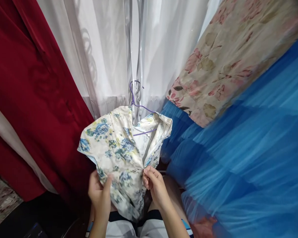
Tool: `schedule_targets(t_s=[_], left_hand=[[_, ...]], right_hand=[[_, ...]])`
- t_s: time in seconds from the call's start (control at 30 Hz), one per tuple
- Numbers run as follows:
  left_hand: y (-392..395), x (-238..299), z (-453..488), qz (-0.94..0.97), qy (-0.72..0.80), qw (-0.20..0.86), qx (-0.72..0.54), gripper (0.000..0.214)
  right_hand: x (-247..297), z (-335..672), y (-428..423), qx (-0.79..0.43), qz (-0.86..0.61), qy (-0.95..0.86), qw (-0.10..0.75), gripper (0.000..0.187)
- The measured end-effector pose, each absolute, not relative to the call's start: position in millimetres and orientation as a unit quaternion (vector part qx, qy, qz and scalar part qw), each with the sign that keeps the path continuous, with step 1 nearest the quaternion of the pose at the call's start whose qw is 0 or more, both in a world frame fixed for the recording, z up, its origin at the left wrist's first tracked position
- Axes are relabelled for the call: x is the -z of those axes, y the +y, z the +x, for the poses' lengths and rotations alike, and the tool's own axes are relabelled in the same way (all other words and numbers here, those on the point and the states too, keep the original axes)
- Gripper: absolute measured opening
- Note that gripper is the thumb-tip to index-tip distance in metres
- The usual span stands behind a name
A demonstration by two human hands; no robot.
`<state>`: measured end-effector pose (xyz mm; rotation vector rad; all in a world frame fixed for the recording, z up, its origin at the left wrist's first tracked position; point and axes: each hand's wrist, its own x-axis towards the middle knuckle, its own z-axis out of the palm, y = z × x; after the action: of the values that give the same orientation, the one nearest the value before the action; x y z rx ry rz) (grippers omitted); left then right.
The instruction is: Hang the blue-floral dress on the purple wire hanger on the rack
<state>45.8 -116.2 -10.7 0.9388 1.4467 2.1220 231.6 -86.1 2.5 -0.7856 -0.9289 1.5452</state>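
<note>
A white floral blouse with blue roses hangs on a purple wire hanger, its neckline partly open. My left hand has its thumb on the front and its fingers behind, holding the blouse's lower left side. With thumb and fingers pinched together, my right hand grips the front edge of the blouse at the bottom of the neckline. The hanger's hook meets a shiny metal clip on hanging silvery straps. Part of the hanger's lower bar shows inside the blouse.
White curtains hang behind the blouse. Red cloth drapes on the left. At right hang a beige floral fabric and a blue tulle garment. A dark surface lies low at left. My legs are below the blouse.
</note>
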Motion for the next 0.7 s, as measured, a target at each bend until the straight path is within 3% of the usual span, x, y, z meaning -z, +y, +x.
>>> schedule_targets(t_s=[0.07,0.1,0.13,0.2,0.3,0.47,0.6,0.7], left_hand=[[-110,10,42,0.355,0.495,0.021,-0.792,0.053],[-108,8,44,0.405,0.489,-0.012,-0.773,0.051],[-107,7,47,0.483,0.49,0.003,-0.726,0.046],[-107,6,60,0.639,0.494,0.13,-0.576,0.032],[-106,5,85,0.708,0.485,0.252,-0.448,0.012],[-105,-2,101,0.709,0.505,0.252,-0.422,0.009],[-114,-16,95,0.73,0.545,0.242,-0.332,0.011],[-124,-23,92,0.761,0.552,0.203,-0.273,0.01]], right_hand=[[-3,234,-91,-0.63,-0.359,-0.409,0.554,0.036],[-4,233,-95,-0.619,-0.37,-0.421,0.55,0.038],[-5,231,-98,-0.613,-0.377,-0.432,0.544,0.038],[-8,225,-105,-0.613,-0.381,-0.451,0.525,0.038],[-13,219,-112,-0.626,-0.377,-0.461,0.504,0.037],[-38,227,-89,-0.656,-0.366,-0.411,0.517,0.032],[-98,224,-36,-0.596,-0.332,-0.443,0.581,0.03],[-151,214,3,-0.626,-0.283,-0.421,0.592,0.026]])
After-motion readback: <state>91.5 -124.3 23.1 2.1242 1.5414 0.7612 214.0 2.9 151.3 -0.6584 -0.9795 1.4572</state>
